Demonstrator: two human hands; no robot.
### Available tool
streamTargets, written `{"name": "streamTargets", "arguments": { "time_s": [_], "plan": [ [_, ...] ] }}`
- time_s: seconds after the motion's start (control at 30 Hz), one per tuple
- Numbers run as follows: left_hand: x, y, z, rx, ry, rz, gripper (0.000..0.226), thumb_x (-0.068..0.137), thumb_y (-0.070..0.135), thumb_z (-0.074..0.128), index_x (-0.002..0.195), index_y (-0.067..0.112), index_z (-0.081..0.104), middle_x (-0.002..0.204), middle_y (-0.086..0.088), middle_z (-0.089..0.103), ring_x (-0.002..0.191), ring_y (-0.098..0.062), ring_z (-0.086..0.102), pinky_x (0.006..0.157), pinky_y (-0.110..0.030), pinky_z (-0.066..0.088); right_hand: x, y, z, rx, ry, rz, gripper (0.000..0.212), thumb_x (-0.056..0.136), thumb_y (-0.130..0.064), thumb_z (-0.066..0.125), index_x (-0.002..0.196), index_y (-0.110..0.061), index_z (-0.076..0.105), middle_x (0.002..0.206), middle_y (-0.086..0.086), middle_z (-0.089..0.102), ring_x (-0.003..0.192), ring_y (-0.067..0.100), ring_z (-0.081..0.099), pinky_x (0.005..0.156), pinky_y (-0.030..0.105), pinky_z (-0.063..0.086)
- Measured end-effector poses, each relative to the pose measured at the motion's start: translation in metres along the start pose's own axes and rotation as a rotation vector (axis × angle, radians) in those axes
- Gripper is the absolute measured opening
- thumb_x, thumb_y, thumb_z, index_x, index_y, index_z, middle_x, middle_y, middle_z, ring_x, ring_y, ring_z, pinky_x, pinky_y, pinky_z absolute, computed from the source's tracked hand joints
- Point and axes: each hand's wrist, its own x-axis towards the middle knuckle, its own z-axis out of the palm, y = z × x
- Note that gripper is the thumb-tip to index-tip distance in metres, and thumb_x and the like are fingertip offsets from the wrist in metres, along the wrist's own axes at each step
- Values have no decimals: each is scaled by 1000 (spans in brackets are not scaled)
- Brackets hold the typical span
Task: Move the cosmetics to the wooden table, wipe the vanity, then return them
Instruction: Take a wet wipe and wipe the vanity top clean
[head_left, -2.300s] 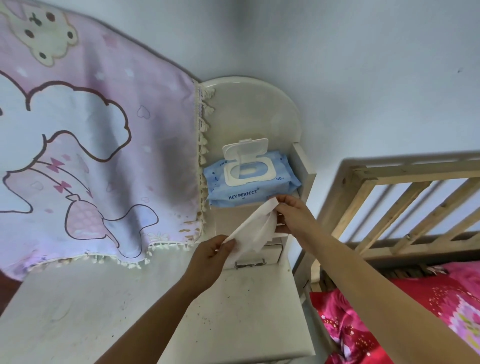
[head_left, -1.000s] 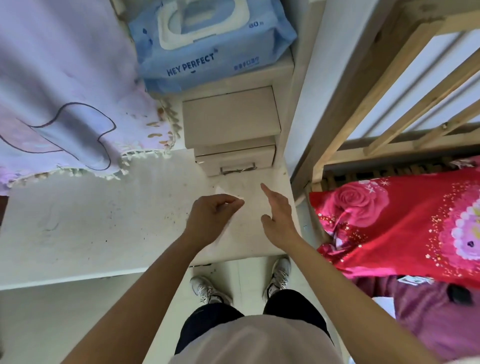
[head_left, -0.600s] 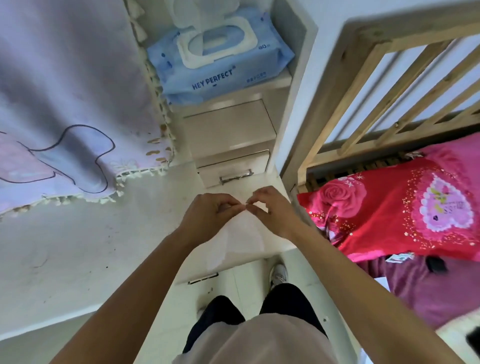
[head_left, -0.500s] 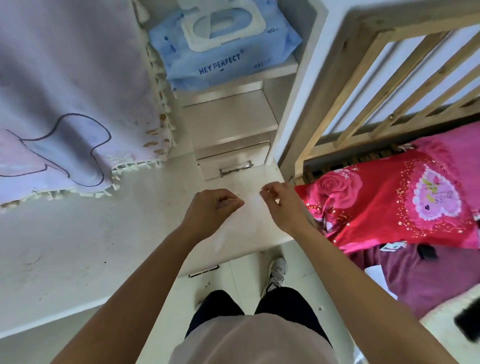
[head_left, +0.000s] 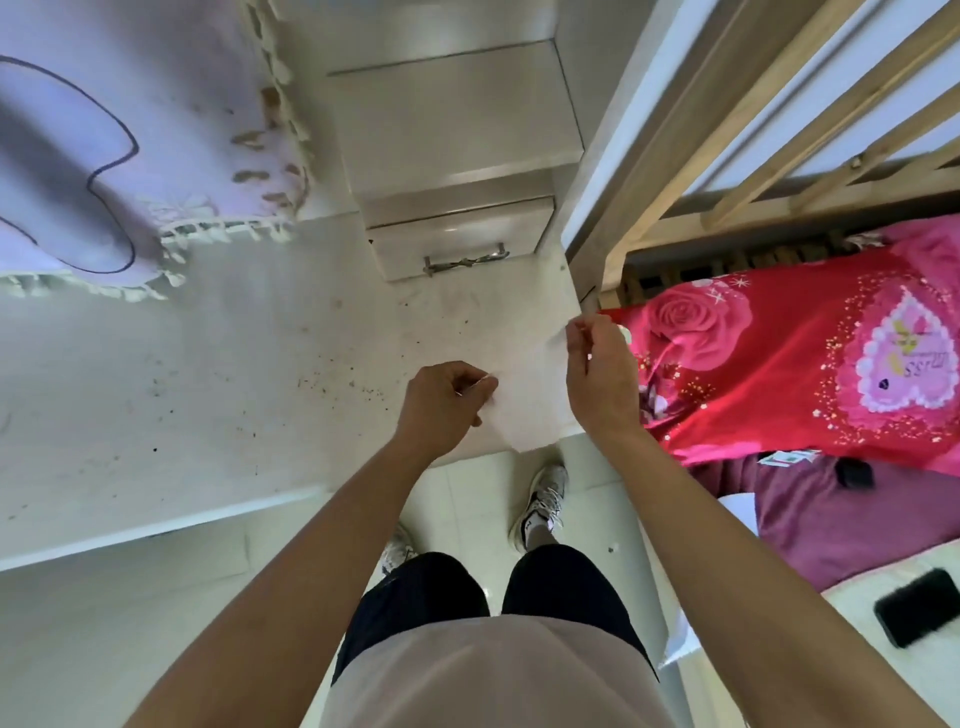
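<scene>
Both hands stretch a white wet wipe over the right end of the vanity top.

The left hand (head_left: 447, 410) pinches one corner of the wet wipe (head_left: 524, 400) between its curled fingers and thumb. The right hand (head_left: 597, 374) pinches the opposite corner in the same way, so the sheet spans the gap between the two sets of fingertips, its lower corner dropping past the front edge. Under the fingers lies the white vanity top (head_left: 208, 395), with dark specks to the left of the left fingers. Just beyond the fingers sits a small drawer (head_left: 457, 234) with a metal handle, and further left hangs a pink tasselled cloth (head_left: 104, 156). To the right of the right fingers a red rose-print bedspread (head_left: 779, 364) lies in a wooden bed frame (head_left: 675, 156).
</scene>
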Motion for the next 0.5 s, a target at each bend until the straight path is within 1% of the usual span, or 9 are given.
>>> {"name": "streamTargets", "arguments": {
  "time_s": [0.07,0.1,0.17,0.2,0.23,0.3,0.37,0.43,0.5],
  "plan": [
    [8,-19,8,113,46,-52,13,91,31,65,85,21,71,76,9,70,62,-10,66,63,-21,46,1,12,20,-59,-154,13,24,102,-18,48,119,-7,60,109,11,63,99,27,58,82,26,41],
    [9,-27,10,173,71,-54,14,92,32,63,86,21,70,78,9,69,66,-9,64,65,-20,45,-1,15,28,-79,-225,18,29,102,-17,48,128,-6,56,119,14,60,109,30,55,88,27,40],
    [13,-40,13,260,113,-42,17,93,36,60,90,22,71,81,12,66,69,1,57,66,-15,41,-7,19,44,-145,-296,-5,43,102,-18,47,142,-2,44,139,20,49,128,34,44,105,35,36],
    [14,-43,14,292,130,-29,19,94,37,59,93,23,71,84,12,64,71,2,55,68,-16,42,-10,22,50,-187,-316,-26,49,103,-19,46,146,2,37,147,22,41,137,36,37,113,38,30],
    [14,-46,14,324,160,-4,20,95,36,57,97,22,71,88,10,63,76,-2,56,72,-21,44,-14,25,55,-241,-346,-45,54,103,-21,44,149,6,30,154,24,31,144,37,26,120,40,21],
    [17,-52,12,441,256,93,23,97,27,55,109,13,70,109,-3,65,100,-21,58,85,-30,45,-15,32,62,-377,-391,-84,61,105,-27,38,152,7,18,161,24,13,150,38,7,123,41,5],
    [26,-54,6,595,295,140,30,97,17,52,122,4,63,135,-15,55,125,-35,48,102,-41,39,-5,39,67,-496,-403,-95,63,106,-34,31,154,2,12,162,23,3,150,40,-1,123,44,-1],
    [36,-55,-2,681,290,117,39,98,14,47,135,0,51,150,-20,39,141,-37,31,116,-45,26,11,42,70,-543,-417,-74,63,106,-38,27,156,-5,9,161,26,-3,149,42,-5,122,47,-3],
    [45,-57,-10,680,320,75,45,100,14,43,142,-2,41,156,-21,27,147,-36,20,121,-42,16,34,45,73,-541,-431,-34,64,106,-40,26,157,-9,4,160,28,-8,149,42,-8,122,47,-4]
  ]
}}
